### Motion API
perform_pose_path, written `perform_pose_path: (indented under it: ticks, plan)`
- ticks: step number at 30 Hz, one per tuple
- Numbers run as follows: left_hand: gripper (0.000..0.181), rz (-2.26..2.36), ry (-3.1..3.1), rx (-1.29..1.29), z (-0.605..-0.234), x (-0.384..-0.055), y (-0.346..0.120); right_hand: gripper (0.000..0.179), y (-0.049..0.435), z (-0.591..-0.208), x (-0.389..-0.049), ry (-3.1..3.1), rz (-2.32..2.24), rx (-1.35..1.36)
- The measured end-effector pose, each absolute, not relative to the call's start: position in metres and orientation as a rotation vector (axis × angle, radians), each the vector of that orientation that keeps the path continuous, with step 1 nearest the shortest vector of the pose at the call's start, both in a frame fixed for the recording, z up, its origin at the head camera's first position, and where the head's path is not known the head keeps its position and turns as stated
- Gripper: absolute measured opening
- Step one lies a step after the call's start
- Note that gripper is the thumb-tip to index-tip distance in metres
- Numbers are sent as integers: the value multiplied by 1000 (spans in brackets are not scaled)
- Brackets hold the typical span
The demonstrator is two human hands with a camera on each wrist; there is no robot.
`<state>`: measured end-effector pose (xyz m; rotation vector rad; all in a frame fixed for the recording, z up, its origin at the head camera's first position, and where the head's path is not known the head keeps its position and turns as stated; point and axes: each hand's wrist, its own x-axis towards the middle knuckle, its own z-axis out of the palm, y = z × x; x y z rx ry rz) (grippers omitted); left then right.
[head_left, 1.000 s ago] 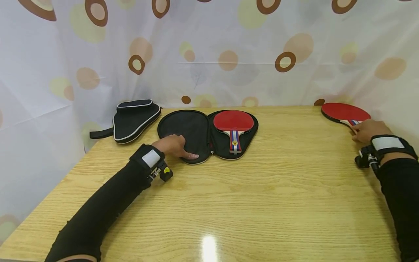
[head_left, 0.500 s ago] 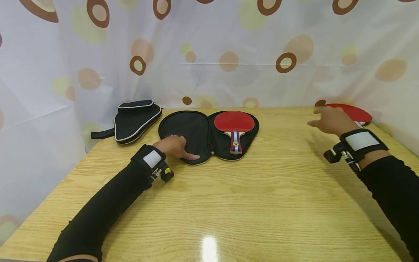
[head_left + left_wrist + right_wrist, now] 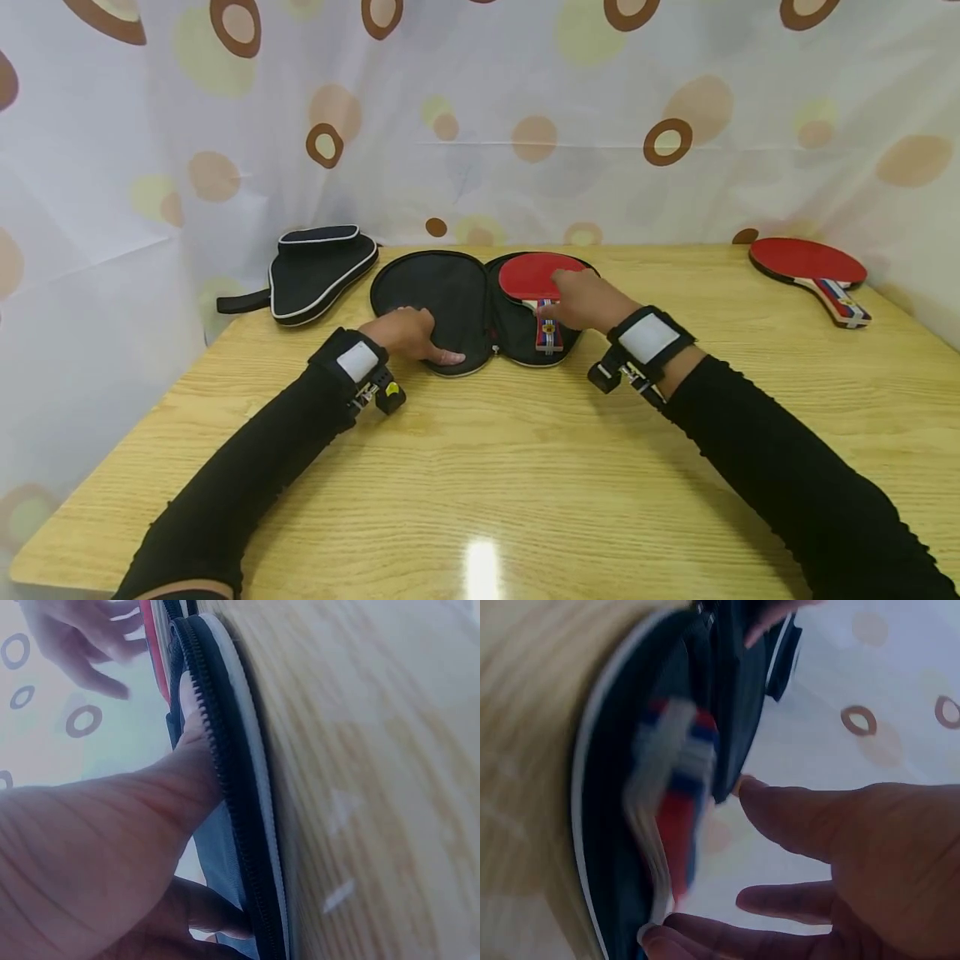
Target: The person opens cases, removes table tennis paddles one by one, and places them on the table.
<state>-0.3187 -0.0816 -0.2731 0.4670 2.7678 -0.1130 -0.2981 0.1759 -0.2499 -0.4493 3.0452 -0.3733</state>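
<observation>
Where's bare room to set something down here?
Free: the tabletop between the open case and far-right paddle, and between the sleeves. Crowded: the open case, where left hand, right hand and another paddle are, beside the closed case.

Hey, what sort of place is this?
It looks like an indoor tabletop recording setup, perhaps a makeshift one. A circle-patterned sheet hangs behind the wooden table, and the person wears a small camera on each wrist. Whether it's a home or a workplace, I can't tell.

Pass room on table (image 3: pixel 480 458) btwn sleeves (image 3: pixel 262 467), also btwn open case (image 3: pixel 457 287) & far-R bat (image 3: pixel 806 258). Blocking: R hand (image 3: pixel 587 300) at cased bat (image 3: pixel 525 275), L hand (image 3: pixel 408 332) on case's L half.
</observation>
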Motion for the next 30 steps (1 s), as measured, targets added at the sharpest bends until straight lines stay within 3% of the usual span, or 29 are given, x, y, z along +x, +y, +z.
perform_pose_path:
  ticks: [5,12,17,30]
  plan:
    - [96,-144,2772,495,-271,-318,-80,31,156,-263,-301,2978,-371,-444]
    - [94,-138,2767,509,-270,-317,-81,39,155,-270,-308,2934,-459,-421]
    - [95,-121,2764,502,-272,-318,-82,23,158,-276,-311,2984,-523,-416]
    - [95,-127,2755,473,-271,-317,-80,17,182,-269,-304,3085,-650,-409]
